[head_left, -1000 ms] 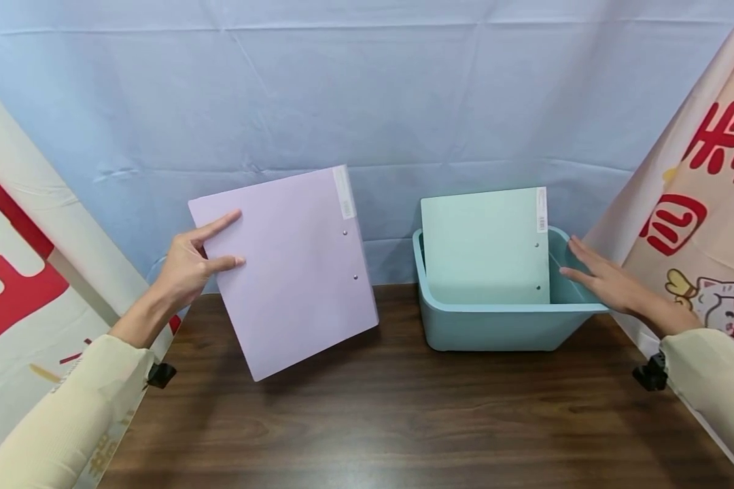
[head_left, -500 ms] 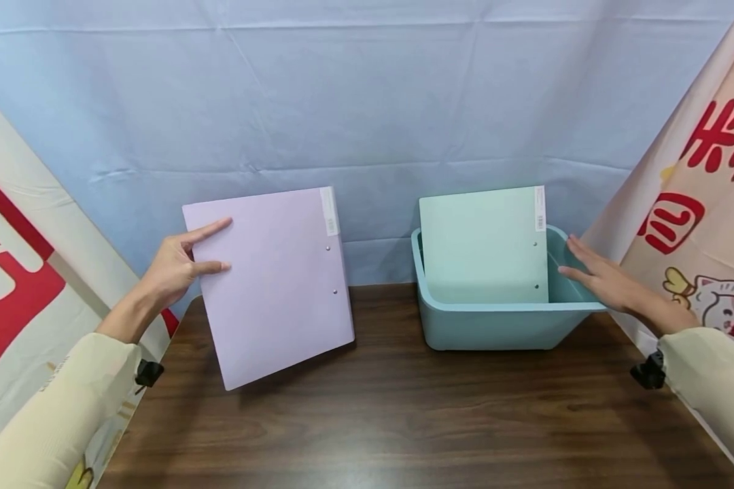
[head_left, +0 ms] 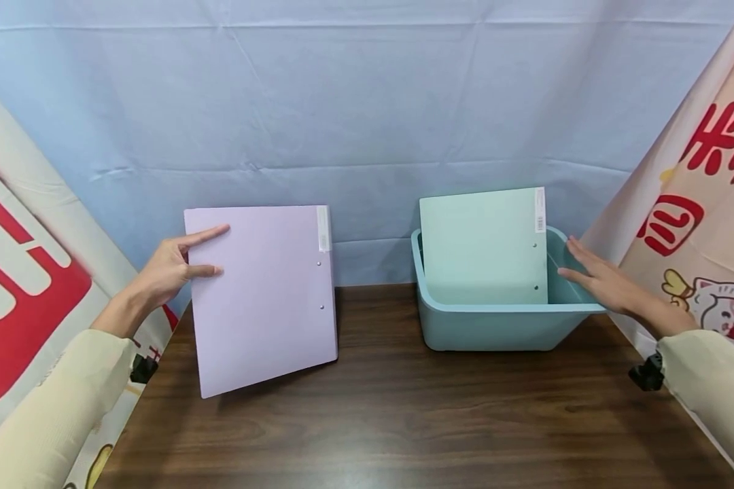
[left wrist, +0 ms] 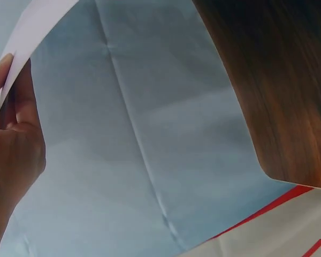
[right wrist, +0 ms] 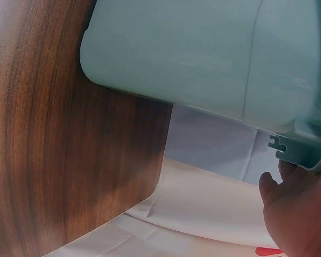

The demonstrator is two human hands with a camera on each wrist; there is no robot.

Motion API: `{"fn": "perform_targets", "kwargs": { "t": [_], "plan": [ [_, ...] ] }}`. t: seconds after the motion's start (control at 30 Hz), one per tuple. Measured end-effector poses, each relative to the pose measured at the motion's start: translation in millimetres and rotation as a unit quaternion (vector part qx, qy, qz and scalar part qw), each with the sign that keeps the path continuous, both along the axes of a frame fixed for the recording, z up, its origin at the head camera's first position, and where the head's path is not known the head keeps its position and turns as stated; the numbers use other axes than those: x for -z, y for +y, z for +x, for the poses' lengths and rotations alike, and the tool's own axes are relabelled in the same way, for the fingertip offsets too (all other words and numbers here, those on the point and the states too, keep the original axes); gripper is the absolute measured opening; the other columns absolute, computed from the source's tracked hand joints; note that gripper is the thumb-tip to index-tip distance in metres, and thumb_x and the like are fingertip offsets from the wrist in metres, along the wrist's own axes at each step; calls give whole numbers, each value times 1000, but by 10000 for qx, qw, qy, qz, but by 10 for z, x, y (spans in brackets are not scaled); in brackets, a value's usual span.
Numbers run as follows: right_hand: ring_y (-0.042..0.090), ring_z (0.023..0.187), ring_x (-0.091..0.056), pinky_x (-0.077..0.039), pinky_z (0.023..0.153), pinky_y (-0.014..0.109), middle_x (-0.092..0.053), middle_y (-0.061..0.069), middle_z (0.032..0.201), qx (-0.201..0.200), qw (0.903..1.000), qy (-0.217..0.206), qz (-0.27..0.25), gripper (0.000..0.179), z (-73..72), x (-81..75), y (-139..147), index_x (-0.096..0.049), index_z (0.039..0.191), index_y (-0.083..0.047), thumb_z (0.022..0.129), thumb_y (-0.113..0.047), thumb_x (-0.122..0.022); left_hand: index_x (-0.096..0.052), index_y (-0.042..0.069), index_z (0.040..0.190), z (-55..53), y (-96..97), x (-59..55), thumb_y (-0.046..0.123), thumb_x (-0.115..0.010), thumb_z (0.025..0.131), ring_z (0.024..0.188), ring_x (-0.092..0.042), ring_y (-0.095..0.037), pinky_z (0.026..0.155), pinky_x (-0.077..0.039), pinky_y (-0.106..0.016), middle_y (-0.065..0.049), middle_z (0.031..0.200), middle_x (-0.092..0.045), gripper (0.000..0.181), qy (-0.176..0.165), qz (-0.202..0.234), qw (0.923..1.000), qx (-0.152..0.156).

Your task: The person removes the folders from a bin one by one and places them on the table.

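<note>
A lilac clip folder, with a white label and two rivets near its right edge, stands nearly upright at the left. My left hand pinches its left edge, thumb and index finger on the near face, other fingers behind; the left wrist view shows this edge between thumb and fingers of the hand. Whether its bottom touches the table cannot be told. My right hand holds the right end of a teal plastic bin, thumb inside and fingers under the rim. A mint-green folder leans inside the bin.
The dark wooden table reaches back to a pale blue cloth. Printed cloths hang at both sides, a red-and-white one at left and a pinkish one at right. Small black devices sit on both wrists.
My left hand has moved left and slightly lower with the lilac folder, which has turned straighter. The right hand and the bin have stayed in place.
</note>
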State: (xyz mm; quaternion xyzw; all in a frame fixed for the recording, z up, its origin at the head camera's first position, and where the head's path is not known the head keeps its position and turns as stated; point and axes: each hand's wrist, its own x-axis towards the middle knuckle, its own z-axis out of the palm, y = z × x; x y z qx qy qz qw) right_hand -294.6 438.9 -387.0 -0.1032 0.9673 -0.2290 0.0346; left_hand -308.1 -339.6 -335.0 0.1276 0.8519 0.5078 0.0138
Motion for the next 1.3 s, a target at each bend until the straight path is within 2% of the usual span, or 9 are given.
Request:
{"fn": "perform_targets", "kwargs": {
  "t": [0.23,0.4,0.6,0.83,1.03,1.13,1.3],
  "plan": [
    [59,155,6,-3,111,88,14,27,173,-11,10000,-1,-28,84,3,2,-4,9,168,-7,113,-43,-44,-50,25,160,-51,-114,48,-6,-80,89,115,-57,-1,86,-57,-19,-9,167,-40,84,-170,6,9998,-66],
    [59,156,7,-2,112,87,14,27,173,15,10000,10,-38,84,5,6,4,10,168,-7,113,-42,-44,-48,25,161,-125,-175,84,-5,-80,90,126,-53,-2,89,-57,-18,-12,170,-34,83,-250,-13,9997,-24],
    [60,155,6,-3,111,87,12,28,173,49,10000,23,-8,85,0,11,17,9,168,-6,113,-43,-44,-45,26,163,-203,-249,155,-2,-79,92,134,-47,-13,86,-54,-14,-16,172,-29,83,-345,-304,9989,-51],
    [60,155,5,-3,111,87,12,28,173,74,10000,19,-9,85,-4,27,30,8,168,-6,113,-44,-44,-44,25,163,-286,-317,215,1,-79,93,142,-44,-29,84,-54,-14,-20,169,-33,82,-396,-534,9977,-93],
    [61,155,5,-4,110,89,13,28,173,97,9999,-28,-60,86,9,39,24,9,168,-8,112,-44,-45,-46,26,162,-332,-406,246,1,-79,93,132,-53,-12,83,-57,-19,-21,165,-41,80,-389,-632,9972,-123],
    [62,154,6,-5,109,89,14,28,172,119,9999,-74,-67,86,7,33,17,10,168,-8,112,-45,-44,-46,24,162,-347,-455,274,1,-78,93,133,-53,-10,84,-57,-19,-20,165,-41,80,-420,-695,9966,-101],
    [62,154,6,-5,110,88,13,28,172,92,9999,-33,-78,86,-1,13,4,9,168,-6,112,-44,-45,-42,20,163,-373,-509,327,-1,-76,93,143,-46,-28,84,-56,-18,-21,166,-38,81,-564,-806,9951,-37]
  ]
}}
